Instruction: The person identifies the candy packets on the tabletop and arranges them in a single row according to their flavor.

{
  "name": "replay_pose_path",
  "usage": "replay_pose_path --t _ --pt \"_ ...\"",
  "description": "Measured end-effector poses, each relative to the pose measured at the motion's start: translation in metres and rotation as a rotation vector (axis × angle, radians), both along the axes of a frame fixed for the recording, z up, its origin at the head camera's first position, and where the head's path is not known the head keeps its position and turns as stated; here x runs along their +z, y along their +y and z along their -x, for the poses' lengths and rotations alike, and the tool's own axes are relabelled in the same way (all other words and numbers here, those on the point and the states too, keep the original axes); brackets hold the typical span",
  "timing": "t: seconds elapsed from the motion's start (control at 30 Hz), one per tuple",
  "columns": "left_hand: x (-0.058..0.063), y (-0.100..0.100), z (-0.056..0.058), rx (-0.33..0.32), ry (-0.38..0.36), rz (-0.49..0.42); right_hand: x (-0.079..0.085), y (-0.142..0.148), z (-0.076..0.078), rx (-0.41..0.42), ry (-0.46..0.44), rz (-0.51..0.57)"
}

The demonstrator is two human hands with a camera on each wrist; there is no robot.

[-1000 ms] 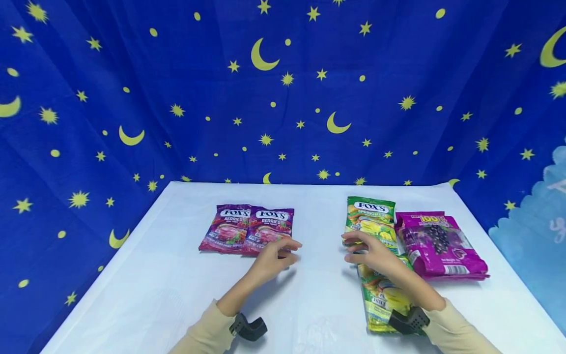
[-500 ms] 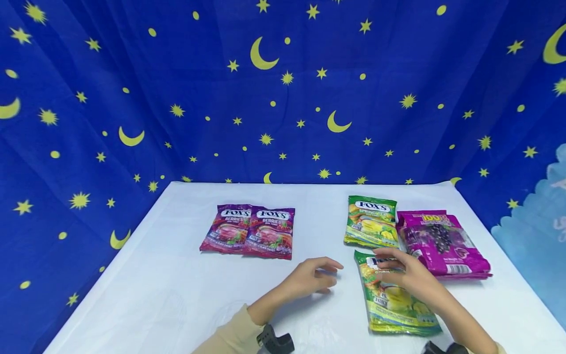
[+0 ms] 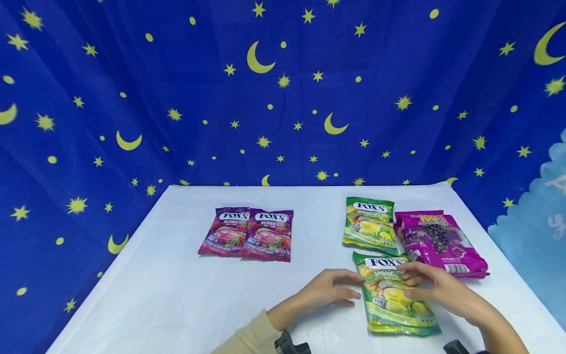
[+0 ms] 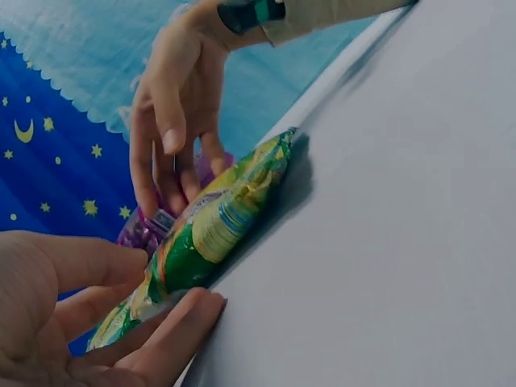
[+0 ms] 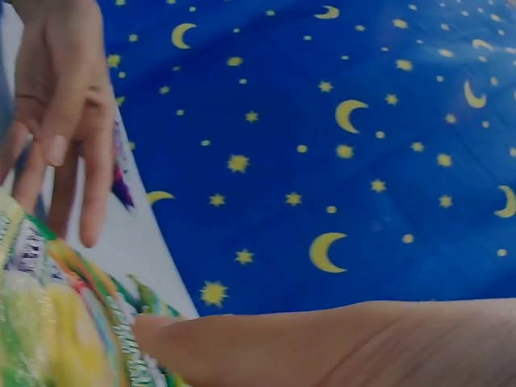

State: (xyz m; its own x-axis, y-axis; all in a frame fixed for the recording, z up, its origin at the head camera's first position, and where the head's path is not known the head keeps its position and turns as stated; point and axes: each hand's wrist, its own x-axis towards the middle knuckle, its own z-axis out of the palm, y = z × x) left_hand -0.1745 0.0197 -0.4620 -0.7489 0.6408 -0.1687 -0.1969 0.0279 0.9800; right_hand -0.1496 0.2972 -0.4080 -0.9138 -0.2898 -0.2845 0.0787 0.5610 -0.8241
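A green and yellow Fox's candy bag (image 3: 393, 309) lies face up near the front right of the table. At its left edge are the fingertips of my left hand (image 3: 329, 290), loosely bent. My right hand (image 3: 435, 286) reaches over the bag's upper right part, fingers relaxed on or close above the wrapper. In the left wrist view, the left fingers (image 4: 173, 343) lie along the side of the bag (image 4: 214, 230), and the right hand (image 4: 181, 89) hangs over its far side. The right wrist view shows one right finger (image 5: 242, 343) at the bag's printed face (image 5: 60, 322).
Another green Fox's bag (image 3: 370, 228) lies just behind the near one. A purple grape candy bag (image 3: 442, 246) sits to their right. Two Fox's Berries bags (image 3: 269, 236) overlap at the back left of the white table (image 3: 177, 305). A blue star curtain (image 3: 300, 98) hangs behind.
Both hands have moved right and toward the front. The right hand has left the far green bag for the near one; the left hand has gone from the Berries bags to the near green bag.
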Motion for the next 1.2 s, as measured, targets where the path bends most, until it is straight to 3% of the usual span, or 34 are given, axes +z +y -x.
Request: replay_pose_path --t 0.3,0.53,0.73,1.0,1.2 --pt "-0.004 0.000 -0.003 -0.077 -0.120 -0.077 0.004 0.007 -0.006 -0.031 -0.029 -0.188" --pt "-0.005 -0.003 -0.003 -0.108 -0.150 -0.117 -0.003 -0.003 -0.008 0.028 0.070 -0.337" --pt "-0.005 -0.003 -0.003 -0.108 -0.154 -0.105 -0.008 -0.009 -0.006 0.024 0.129 -0.405" --pt "-0.005 -0.001 -0.004 -0.072 -0.184 -0.102 -0.010 -0.007 -0.002 -0.032 0.108 -0.411" --pt "-0.004 -0.001 -0.004 -0.053 -0.178 -0.092 -0.014 0.001 0.002 -0.052 0.017 -0.310"
